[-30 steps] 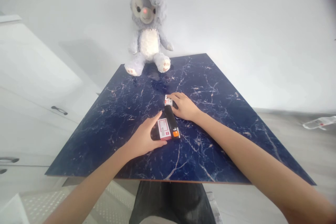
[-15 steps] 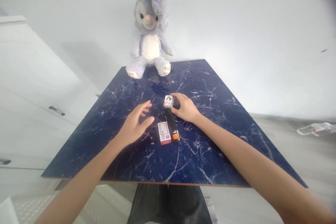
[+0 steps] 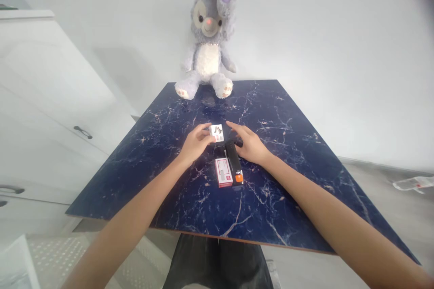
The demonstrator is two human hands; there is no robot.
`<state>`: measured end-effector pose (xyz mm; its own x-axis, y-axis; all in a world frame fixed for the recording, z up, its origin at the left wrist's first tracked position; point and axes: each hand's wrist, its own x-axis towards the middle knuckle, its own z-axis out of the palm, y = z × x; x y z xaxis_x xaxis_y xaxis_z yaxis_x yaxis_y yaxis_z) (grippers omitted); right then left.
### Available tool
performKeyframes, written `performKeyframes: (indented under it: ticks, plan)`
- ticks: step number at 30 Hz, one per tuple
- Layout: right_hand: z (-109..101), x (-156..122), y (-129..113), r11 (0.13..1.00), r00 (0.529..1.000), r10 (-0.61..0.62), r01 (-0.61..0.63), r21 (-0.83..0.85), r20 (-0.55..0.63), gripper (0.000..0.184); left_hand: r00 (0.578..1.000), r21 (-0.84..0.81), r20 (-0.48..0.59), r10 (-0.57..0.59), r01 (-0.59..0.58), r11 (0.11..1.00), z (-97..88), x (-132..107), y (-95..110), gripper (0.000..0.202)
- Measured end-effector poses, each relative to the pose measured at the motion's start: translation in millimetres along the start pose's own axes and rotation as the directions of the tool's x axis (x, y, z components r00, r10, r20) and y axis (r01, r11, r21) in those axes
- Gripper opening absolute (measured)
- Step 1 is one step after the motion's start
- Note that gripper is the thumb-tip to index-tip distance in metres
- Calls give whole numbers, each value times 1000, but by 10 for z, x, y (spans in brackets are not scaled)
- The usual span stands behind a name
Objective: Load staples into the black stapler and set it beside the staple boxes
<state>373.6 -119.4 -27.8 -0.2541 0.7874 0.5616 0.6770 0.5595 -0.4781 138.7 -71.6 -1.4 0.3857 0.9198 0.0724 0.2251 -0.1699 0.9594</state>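
Note:
A small white box (image 3: 217, 133) with a dark picture on its top is gripped between the thumb and fingers of my left hand (image 3: 196, 143). Just right of it, my right hand (image 3: 250, 144) has its fingers apart and holds nothing, its thumb close to the far end of a black stapler-like tool (image 3: 233, 159) with an orange patch at its near end. Against that tool's left side lies a white box with red edges (image 3: 224, 172), flat on the table. Fine print on both boxes is too small to read.
The dark blue marble-patterned table (image 3: 288, 198) narrows toward a white wall. A grey plush rabbit (image 3: 208, 58) sits at its far edge. White cabinets (image 3: 50, 99) with dark handles stand on the left. Clear plastic (image 3: 412, 184) lies on the floor at right.
My left hand has moved in and closed on the small white box, while my right hand has let go of it and opened. The view has shifted slightly left.

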Motion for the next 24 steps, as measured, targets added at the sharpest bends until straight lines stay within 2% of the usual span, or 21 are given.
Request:
performKeyframes:
  ticks: [2,3,5,7,8,10,14,17,19,22,24]
  plan:
    - [5,24,12,1000,1000,4,-4,-16,9,50,998,130,33,-47,42,991,-92,-39,-2,43]
    - [5,36,20,1000,1000,21,-21,-21,15,42,997,217,62,-42,27,976,-120,-64,3,38]
    - [2,53,37,997,997,79,-79,-25,18,29,990,410,135,38,-91,908,-133,-118,21,28]
    - [2,60,52,991,991,134,-133,-27,10,25,964,545,220,152,-251,800,-105,-160,37,25]
    - [4,61,58,989,989,149,-149,-27,5,24,948,579,257,190,-308,755,-88,-172,40,26]
    - [11,61,65,987,987,158,-158,-24,7,23,926,593,313,212,-364,718,-72,-178,39,29]
    - [11,56,72,988,988,156,-156,-23,18,22,914,533,372,161,-353,769,-178,-204,98,51]
    - [-30,31,69,991,991,134,-133,-28,26,25,899,468,430,79,-297,832,-313,-350,226,85]
    - [-74,2,55,996,993,87,-87,-9,86,27,889,476,454,53,-292,830,-350,-532,298,108]
    - [-136,-34,13,998,983,42,-48,34,176,26,894,538,434,109,-354,765,-259,-887,317,126]
    - [-156,-42,-15,997,982,56,-66,46,181,25,924,588,322,208,-367,721,-113,-1124,283,118]
